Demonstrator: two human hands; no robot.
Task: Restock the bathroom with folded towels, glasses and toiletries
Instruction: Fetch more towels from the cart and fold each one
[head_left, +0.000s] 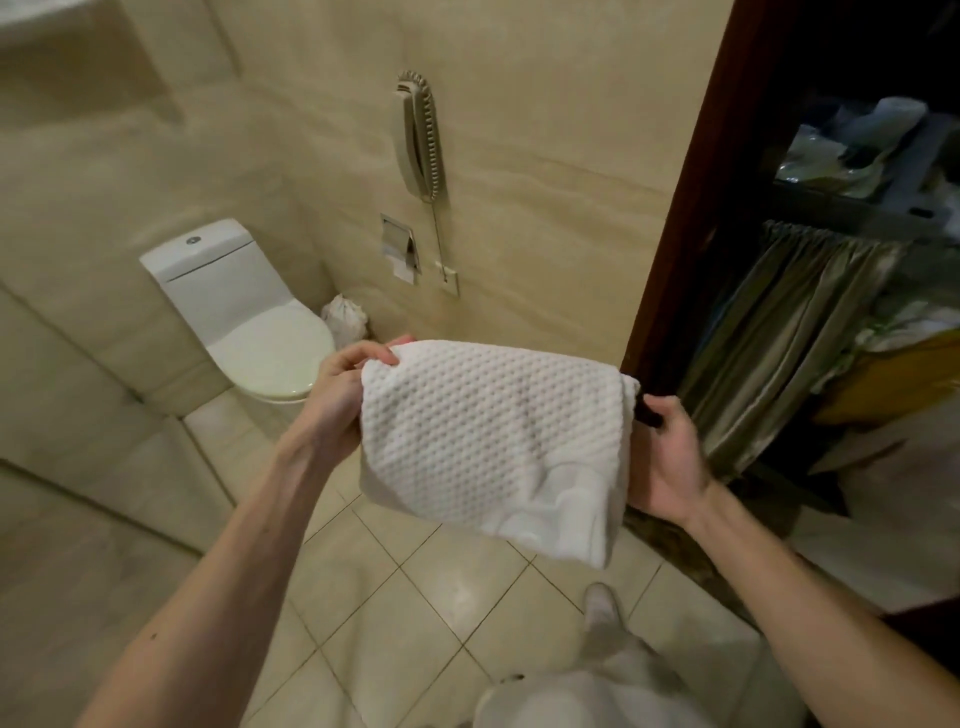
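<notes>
Both hands are holding a white waffle towel mid-air at frame centre, above the tiled floor; the left hand is pinching its 9 o'clock edge with the thumb on top, and the right hand is curling its grip round the 3 o'clock edge, likely to stop the fold sagging open. The toilet is sitting at 10 o'clock, the wall phone at 12 and the linen cart at 3; the towel is probably heading for a spot in the bathroom.

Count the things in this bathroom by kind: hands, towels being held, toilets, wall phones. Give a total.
Hands: 2, left hand and right hand
Towels held: 1, white towel
Toilets: 1, toilet
Wall phones: 1, wall phone
Total: 5
</notes>
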